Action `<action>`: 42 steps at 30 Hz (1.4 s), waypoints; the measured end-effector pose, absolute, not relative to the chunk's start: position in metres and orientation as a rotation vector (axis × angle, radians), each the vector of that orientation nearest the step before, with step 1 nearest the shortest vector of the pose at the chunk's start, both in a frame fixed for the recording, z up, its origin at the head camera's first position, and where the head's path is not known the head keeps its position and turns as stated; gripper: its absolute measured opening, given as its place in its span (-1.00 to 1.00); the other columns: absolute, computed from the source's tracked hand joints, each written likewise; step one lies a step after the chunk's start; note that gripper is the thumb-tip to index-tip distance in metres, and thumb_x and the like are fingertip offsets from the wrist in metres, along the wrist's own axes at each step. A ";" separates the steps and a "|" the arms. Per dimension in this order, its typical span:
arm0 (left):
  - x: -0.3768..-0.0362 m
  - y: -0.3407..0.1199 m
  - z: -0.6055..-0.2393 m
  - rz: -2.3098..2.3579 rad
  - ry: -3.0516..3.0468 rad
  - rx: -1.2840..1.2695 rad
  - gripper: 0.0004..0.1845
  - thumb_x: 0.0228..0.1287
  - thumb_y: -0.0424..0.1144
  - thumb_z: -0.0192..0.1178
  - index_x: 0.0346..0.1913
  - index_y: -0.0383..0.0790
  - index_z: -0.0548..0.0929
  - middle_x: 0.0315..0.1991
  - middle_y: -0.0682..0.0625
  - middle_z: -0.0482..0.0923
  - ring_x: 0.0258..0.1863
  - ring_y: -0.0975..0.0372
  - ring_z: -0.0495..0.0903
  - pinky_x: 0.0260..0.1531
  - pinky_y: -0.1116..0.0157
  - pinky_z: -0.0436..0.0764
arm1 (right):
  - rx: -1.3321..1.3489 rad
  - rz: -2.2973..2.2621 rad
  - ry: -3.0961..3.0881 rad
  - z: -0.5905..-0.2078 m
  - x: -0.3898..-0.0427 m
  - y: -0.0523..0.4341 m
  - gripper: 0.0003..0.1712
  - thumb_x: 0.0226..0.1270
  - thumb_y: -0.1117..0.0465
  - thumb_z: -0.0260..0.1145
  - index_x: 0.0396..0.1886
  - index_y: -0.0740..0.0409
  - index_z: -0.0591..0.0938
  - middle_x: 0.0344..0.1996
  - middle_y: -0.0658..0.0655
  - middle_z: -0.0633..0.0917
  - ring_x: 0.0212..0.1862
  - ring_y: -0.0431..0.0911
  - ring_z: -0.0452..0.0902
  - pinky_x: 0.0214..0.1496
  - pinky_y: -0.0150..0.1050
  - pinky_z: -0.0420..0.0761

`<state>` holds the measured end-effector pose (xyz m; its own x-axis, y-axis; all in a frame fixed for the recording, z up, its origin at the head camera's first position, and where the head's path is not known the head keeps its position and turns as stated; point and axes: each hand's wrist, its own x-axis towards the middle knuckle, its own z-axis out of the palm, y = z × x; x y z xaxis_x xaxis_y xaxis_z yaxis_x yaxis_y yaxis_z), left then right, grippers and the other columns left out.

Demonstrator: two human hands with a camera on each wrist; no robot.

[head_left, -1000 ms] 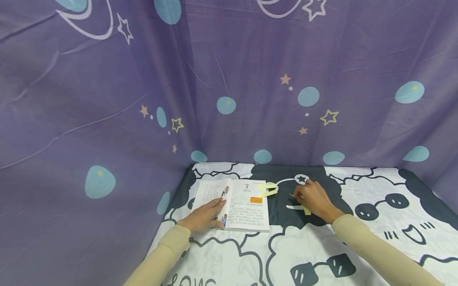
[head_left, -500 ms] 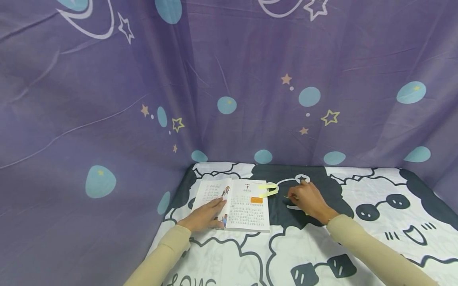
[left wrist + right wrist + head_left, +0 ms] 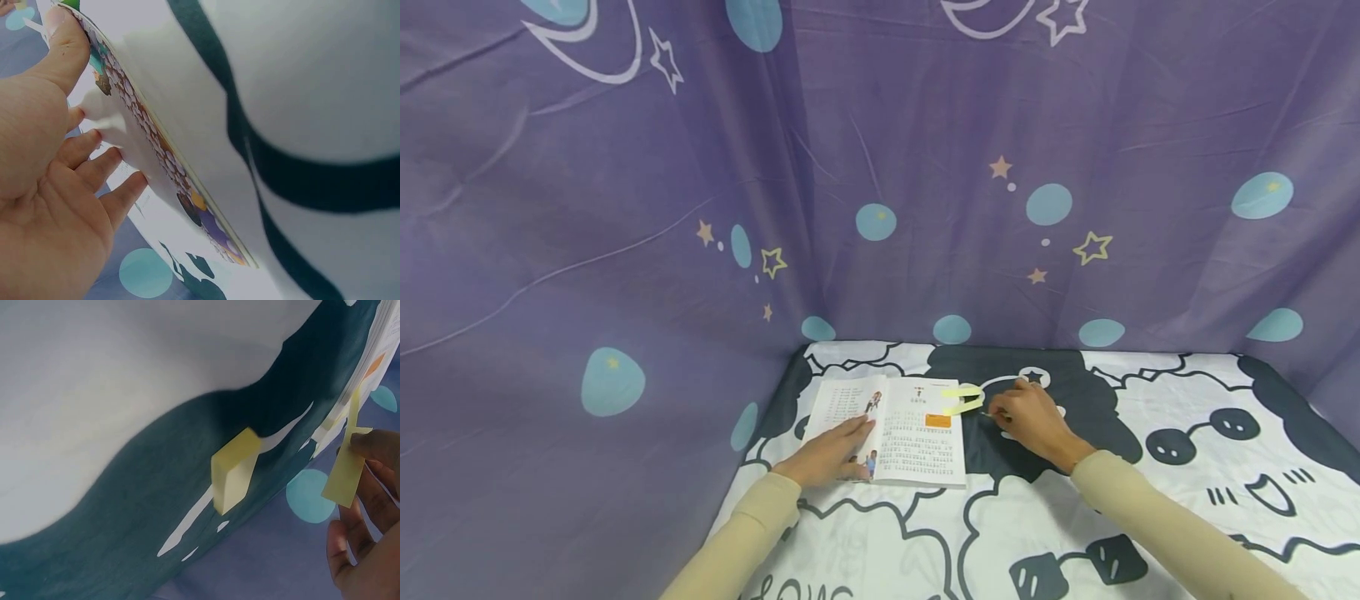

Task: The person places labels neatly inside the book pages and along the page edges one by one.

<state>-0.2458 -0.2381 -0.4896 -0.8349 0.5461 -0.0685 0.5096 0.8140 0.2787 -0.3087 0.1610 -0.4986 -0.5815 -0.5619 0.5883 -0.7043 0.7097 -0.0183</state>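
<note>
Head view: a person in beige sleeves works at a table (image 3: 1150,392) covered with a black-and-white cartoon cloth; purple curtain (image 3: 625,208) with stars and blue dots hangs behind and to the left.
Book: book (image 3: 917,433) lies open and flat on the table, near the left edge, printed pages up, with an orange box on the right-hand page.
Left hand: left hand (image 3: 829,454) rests flat on the book's left page, fingers straight and spread, pressing the paper down; the left wrist view shows the fingertips (image 3: 128,187) on the page edge.
Right hand: right hand (image 3: 1030,417) is just right of the book, pinching a thin yellow strip (image 3: 345,475) between thumb and fingers; the right wrist view shows the strip hanging from the fingertips (image 3: 369,442).
Pad: yellow pad (image 3: 232,469) of sticky strips lies on the dark part of the cloth, near the right hand and apart from it.
Tabs: pale yellow tabs (image 3: 964,398) stick out from the book's right page edge, just left of the right hand.
</note>
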 end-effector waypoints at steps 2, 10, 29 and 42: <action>-0.245 -0.238 -0.490 0.370 2.854 0.831 0.01 0.26 0.17 0.30 0.61 -0.30 0.17 0.60 -0.27 0.08 0.57 -0.12 0.12 0.51 -0.05 0.23 | 0.960 0.339 -2.378 -0.499 -0.308 0.158 -0.77 0.00 0.39 0.62 -0.44 -0.02 0.79 -0.46 -0.09 0.77 -0.41 -0.14 0.36 -0.38 -0.22 0.38; -0.245 -0.239 -0.489 0.374 2.860 0.824 0.01 0.26 0.16 0.31 0.61 -0.29 0.16 0.61 -0.26 0.07 0.57 -0.11 0.12 0.51 -0.05 0.22 | 0.959 0.380 -2.415 -0.502 -0.308 0.146 -0.80 0.04 0.36 0.63 -0.40 -0.01 0.81 -0.42 -0.08 0.79 -0.39 -0.14 0.36 -0.33 -0.22 0.41; -0.244 -0.238 -0.490 0.363 2.854 0.818 0.02 0.26 0.18 0.31 0.61 -0.29 0.16 0.61 -0.26 0.07 0.57 -0.10 0.11 0.52 -0.04 0.22 | 1.001 0.316 -2.433 -0.510 -0.302 0.114 -0.86 0.17 0.30 0.57 -0.41 -0.05 0.80 -0.40 -0.10 0.79 -0.34 -0.15 0.30 -0.32 -0.26 0.32; -0.247 -0.238 -0.491 0.348 2.868 0.810 0.01 0.26 0.19 0.30 0.62 -0.27 0.16 0.61 -0.24 0.07 0.57 -0.09 0.13 0.52 -0.01 0.23 | 1.108 0.301 -2.383 -0.508 -0.301 0.103 -0.85 0.15 0.32 0.59 -0.37 -0.03 0.83 -0.34 -0.07 0.79 -0.26 -0.11 0.36 -0.28 -0.22 0.36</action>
<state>-0.2473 -0.2377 -0.4909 -0.8448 0.5302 -0.0725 0.4975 0.8281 0.2585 -0.3005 0.1033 -0.5079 -0.5497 -0.6550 0.5184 -0.7633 0.6460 0.0069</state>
